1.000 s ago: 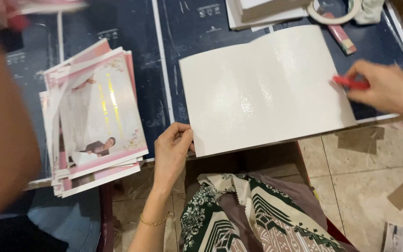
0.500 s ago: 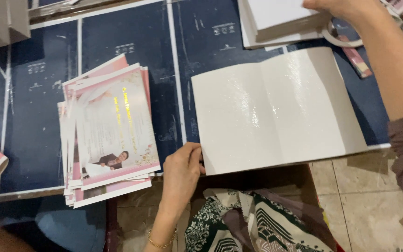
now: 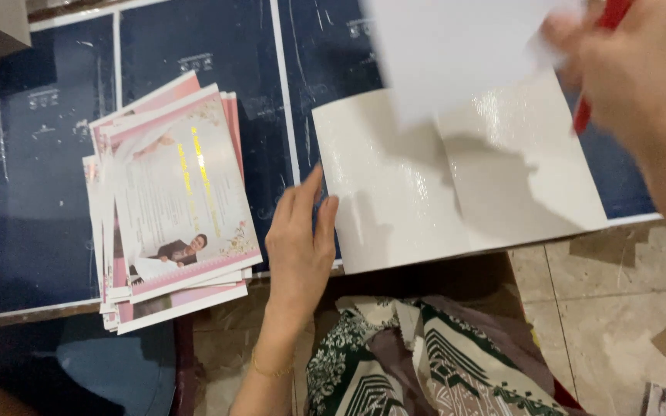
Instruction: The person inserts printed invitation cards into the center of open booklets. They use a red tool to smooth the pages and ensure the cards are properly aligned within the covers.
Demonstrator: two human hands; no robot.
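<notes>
While our left hand [image 3: 300, 245] lies flat in the lower middle of the frame, fingers stretched out and open, it grips nothing; the fingertips just rest against the left edge of the glossy cream board [image 3: 456, 181]. That board is a big folded sheet with a crease down the middle, lying open on the dark blue table [image 3: 194, 46] in the centre right of the frame, its near edge hanging a bit over the table's front edge.

Up in the upper right, our right hand [image 3: 630, 65] is blurry, but we can see it curled around a red pen-like tool [image 3: 597, 69] that sticks out above and below the fist. Same hand looks to be holding a plain white sheet [image 3: 456, 54] too, which hovers over the top part of the board and throws a shadow on it. Honestly we can't tell exactly how the fingers pinch the sheet, too much blur.

Left of centre there's a messy stack of printed cards [image 3: 175, 200], pink borders with a small portrait photo on the top one, well apart from the board. Bottom of the frame is patterned green and white fabric [image 3: 425, 362], with tiled floor [image 3: 618, 308] at lower right.
</notes>
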